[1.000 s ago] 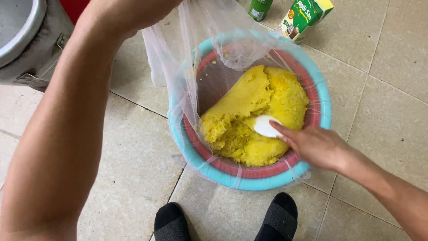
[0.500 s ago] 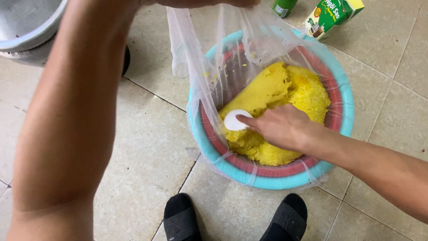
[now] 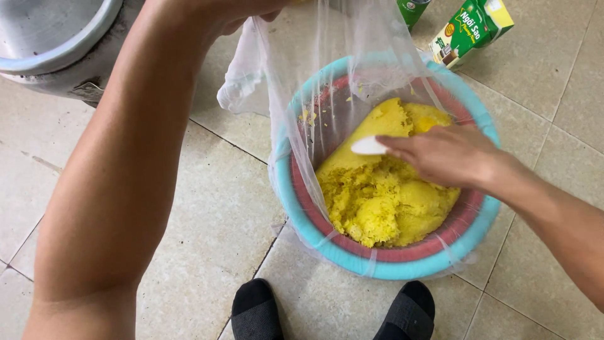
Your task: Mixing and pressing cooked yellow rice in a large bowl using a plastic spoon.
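Basin (image 3: 296,208) holds yellow rice (image 3: 384,201); right hand (image 3: 443,154) clamps white scoop (image 3: 368,146) above it, left hand (image 3: 242,16) pinches clear bag (image 3: 327,69).

Right hand (image 3: 450,154) presses a white scoop (image 3: 369,146) into yellow rice (image 3: 384,201) (basin-held).

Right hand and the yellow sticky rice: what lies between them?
A white scoop, held in the right hand, lies against the yellow rice inside the basin, per the head view.
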